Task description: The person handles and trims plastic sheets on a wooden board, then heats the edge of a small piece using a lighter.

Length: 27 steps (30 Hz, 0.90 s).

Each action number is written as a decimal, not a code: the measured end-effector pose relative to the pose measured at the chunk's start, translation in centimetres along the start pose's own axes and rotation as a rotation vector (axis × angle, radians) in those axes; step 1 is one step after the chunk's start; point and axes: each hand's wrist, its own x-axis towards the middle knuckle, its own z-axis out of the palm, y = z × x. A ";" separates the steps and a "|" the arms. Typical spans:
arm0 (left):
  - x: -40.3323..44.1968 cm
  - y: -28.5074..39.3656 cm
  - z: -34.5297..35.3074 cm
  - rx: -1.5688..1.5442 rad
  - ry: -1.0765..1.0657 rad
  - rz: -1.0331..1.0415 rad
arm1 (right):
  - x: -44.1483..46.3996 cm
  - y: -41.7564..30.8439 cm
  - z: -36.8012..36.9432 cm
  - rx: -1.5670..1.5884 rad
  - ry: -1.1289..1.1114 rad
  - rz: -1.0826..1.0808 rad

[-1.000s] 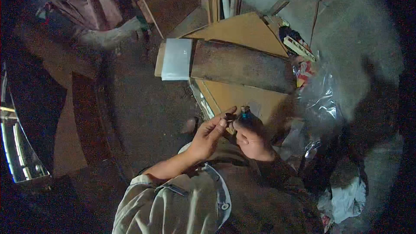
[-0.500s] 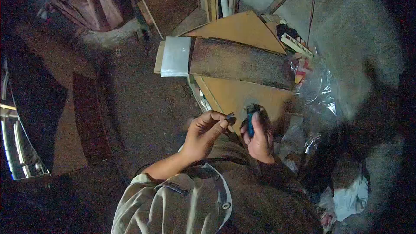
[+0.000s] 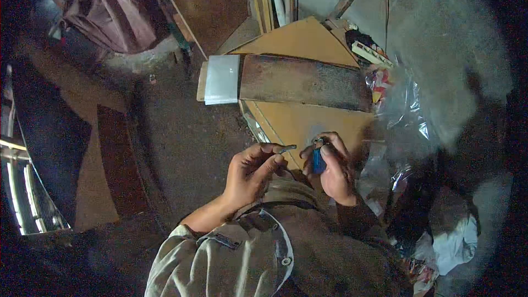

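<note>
Between thumb and forefinger, my left hand (image 3: 248, 175) pinches a small thin grey piece (image 3: 287, 148), its tip pointing right. My right hand (image 3: 336, 171) is wrapped round a blue lighter (image 3: 318, 160), held upright with its metal top showing and the thumb near that top. A short gap separates the two hands. Both are in front of my body, over the near edge of a yellowish board (image 3: 297, 126).
A dark worn plank (image 3: 302, 82) and white flat packets (image 3: 222, 80) lie across the yellowish board. Clear plastic wrapping (image 3: 404, 110) is at the right by the wall. Wooden strips (image 3: 260, 0) lean at the back. A white bag (image 3: 455, 245) lies lower right.
My right hand has turned and opened away from the left, so the blue lighter now shows upright. The small piece in my left hand is more exposed. The view has shifted slightly.
</note>
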 end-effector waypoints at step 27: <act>1.2 -0.8 0.4 0.330 0.068 0.148 | 1.3 2.0 -0.4 -0.203 -0.038 0.178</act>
